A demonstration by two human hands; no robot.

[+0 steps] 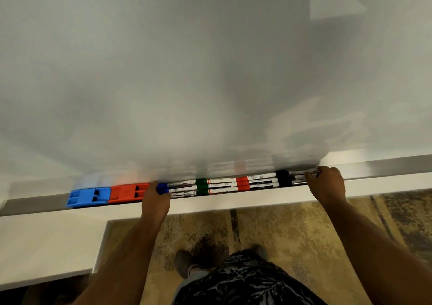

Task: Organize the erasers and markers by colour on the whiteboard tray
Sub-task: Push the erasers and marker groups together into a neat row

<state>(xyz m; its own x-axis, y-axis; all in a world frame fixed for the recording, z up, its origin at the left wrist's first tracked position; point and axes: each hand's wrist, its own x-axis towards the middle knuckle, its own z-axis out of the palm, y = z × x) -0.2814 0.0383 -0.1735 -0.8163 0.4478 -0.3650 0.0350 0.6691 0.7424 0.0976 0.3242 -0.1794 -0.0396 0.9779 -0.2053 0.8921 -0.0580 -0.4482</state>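
On the whiteboard tray point(35, 203) lie a blue eraser point(87, 197) at the left and a red eraser point(127, 192) touching its right side. To their right run rows of markers grouped by cap: blue markers point(180, 189), green markers point(217, 185), red markers point(257, 181) and black markers point(289, 178). My left hand point(155, 201) rests on the tray edge with its fingertips on the blue caps, between the red eraser and the markers. My right hand point(327, 184) presses its fingertips against the right ends of the black markers.
The whiteboard point(210, 70) fills the upper view. A white ledge point(46, 241) juts out below the tray at the left. Patterned carpet point(292, 222) and my shoes point(184, 263) show below.
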